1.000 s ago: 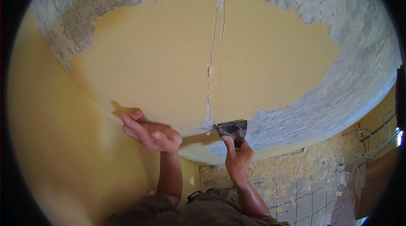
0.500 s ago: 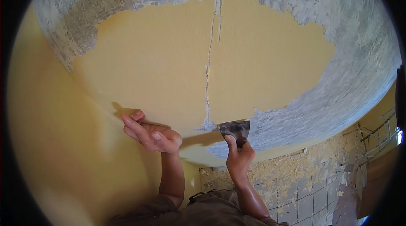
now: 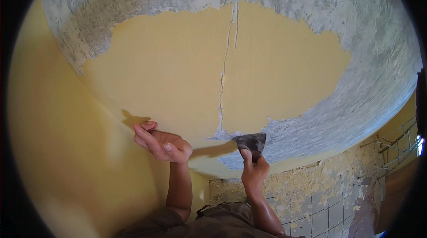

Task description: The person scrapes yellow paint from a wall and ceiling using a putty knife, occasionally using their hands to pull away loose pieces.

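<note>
My right hand [image 3: 255, 173] grips a dark, broad-bladed scraper [image 3: 251, 143], thumb along its near side. The blade's wide edge lies at the wall, on the border between bare grey plaster [image 3: 293, 138] and yellow paint [image 3: 178, 69]. A jagged crack [image 3: 221, 100] runs down the painted patch and ends in a chipped spot just left of the blade. To the left, my left hand [image 3: 162, 142] is held up at the wall, palm turned upward and fingers loosely curled apart. Nothing is in it, and its shadow falls on the paint.
Yellow paint chips [image 3: 284, 184] litter the tiled floor [image 3: 322, 213] below. At the right stands a metal wire rack [image 3: 398, 149], near a brown panel [image 3: 398, 193]. A yellow side wall [image 3: 80, 149] meets the worked wall on the left.
The scraper has shifted slightly down and right, and a little more grey shows just above its blade. My left hand keeps its pose; the whole view has tilted slightly.
</note>
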A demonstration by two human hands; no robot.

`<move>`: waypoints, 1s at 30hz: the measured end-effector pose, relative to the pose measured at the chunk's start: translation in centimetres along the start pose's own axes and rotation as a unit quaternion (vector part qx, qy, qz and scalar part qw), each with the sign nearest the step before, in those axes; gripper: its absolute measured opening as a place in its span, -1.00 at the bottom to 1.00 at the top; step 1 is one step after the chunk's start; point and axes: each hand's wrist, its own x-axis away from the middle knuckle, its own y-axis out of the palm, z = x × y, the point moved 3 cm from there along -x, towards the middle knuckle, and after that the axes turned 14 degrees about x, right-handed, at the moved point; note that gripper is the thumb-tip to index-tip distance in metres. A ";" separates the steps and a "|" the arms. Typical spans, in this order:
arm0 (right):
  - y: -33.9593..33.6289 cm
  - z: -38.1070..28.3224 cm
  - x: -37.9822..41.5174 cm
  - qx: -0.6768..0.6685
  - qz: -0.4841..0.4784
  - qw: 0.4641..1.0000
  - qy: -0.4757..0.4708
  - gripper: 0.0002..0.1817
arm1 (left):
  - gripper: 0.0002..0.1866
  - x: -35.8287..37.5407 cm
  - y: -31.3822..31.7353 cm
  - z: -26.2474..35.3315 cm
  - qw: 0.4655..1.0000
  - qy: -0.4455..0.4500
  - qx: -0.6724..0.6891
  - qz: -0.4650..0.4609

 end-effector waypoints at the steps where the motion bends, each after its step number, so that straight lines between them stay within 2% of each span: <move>1: 0.1 -0.7 0.0 0.004 0.001 1.000 0.002 -0.73 | -0.21 0.0 0.0 0.2 1.000 -0.002 0.003 0.004; 3: 0.0 -2.9 0.0 -0.024 0.051 0.994 -0.099 -0.66 | -0.21 -0.1 0.1 0.6 1.000 -0.012 0.000 -0.007; 5: -0.1 -2.6 0.3 -0.049 0.030 0.996 -0.064 -0.67 | -0.21 -0.2 0.0 0.6 1.000 -0.014 -0.001 -0.016; 7: 0.0 -0.9 0.7 -0.008 0.011 1.000 -0.018 -0.70 | -0.20 0.1 -0.4 0.5 0.999 -0.022 0.017 -0.022; 10: 0.8 -2.3 0.5 -0.018 0.048 0.995 -0.086 -0.71 | -0.19 0.3 -0.3 0.6 0.999 -0.019 0.020 -0.027; 13: 0.9 -3.6 0.3 -0.059 0.023 0.993 -0.095 -0.69 | -0.19 0.0 -0.1 1.3 0.999 -0.046 0.004 -0.028; 15: 1.3 -1.5 0.4 -0.044 0.044 0.992 -0.111 -0.68 | -0.19 0.2 -0.5 0.6 0.999 -0.034 0.014 -0.030; 17: 1.3 -0.2 0.5 -0.036 -0.003 0.999 -0.002 -0.71 | -0.20 0.8 -0.8 0.4 0.999 -0.029 0.019 -0.031; 19: 1.0 -1.0 0.2 -0.047 0.005 0.999 -0.026 -0.70 | -0.22 1.2 -0.7 0.5 0.999 0.001 0.001 -0.046; 22: 0.9 -1.2 0.0 -0.076 0.002 0.997 -0.035 -0.67 | -0.22 0.9 -0.5 0.8 0.998 -0.018 0.007 -0.053; 27: 0.1 1.3 -0.5 -0.054 -0.024 0.997 0.040 -0.62 | -0.23 1.4 -0.8 0.2 0.999 0.001 0.013 -0.048; 29: -0.3 1.1 -1.1 -0.041 -0.013 0.999 0.032 -0.60 | -0.23 1.6 -0.8 0.1 0.998 0.002 0.019 -0.052; 30: -0.5 0.5 -1.1 -0.075 -0.004 0.997 0.020 -0.58 | -0.23 1.5 -0.9 0.2 0.998 -0.009 0.020 -0.052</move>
